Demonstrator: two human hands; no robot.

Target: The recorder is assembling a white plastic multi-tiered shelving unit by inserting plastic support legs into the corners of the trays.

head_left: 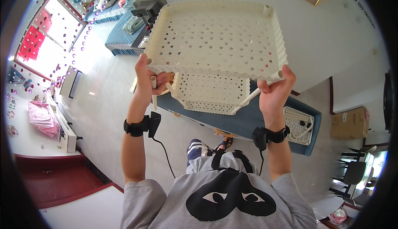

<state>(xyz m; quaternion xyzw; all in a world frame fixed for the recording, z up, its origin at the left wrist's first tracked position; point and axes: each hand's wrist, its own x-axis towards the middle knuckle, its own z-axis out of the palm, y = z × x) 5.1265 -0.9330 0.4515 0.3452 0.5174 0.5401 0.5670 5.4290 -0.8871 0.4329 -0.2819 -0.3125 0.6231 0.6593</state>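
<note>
A cream plastic shelf tray with star-shaped holes and scalloped edges is tilted up in front of me. My left hand is closed on its near left corner, thumb on top, beside a short white tube. At the near right corner, my right hand grips the same tray, fingers curled under it. Beneath is a second cream tray of the same kind, partly covered by the upper one. A white pole slants up from its right corner toward my right hand; the joint there is hidden.
The lower tray stands over a long blue-topped surface. At its right end lies another cream tray with loose parts. A cardboard box and dark chairs stand at the right. Far left is a blue-covered bed.
</note>
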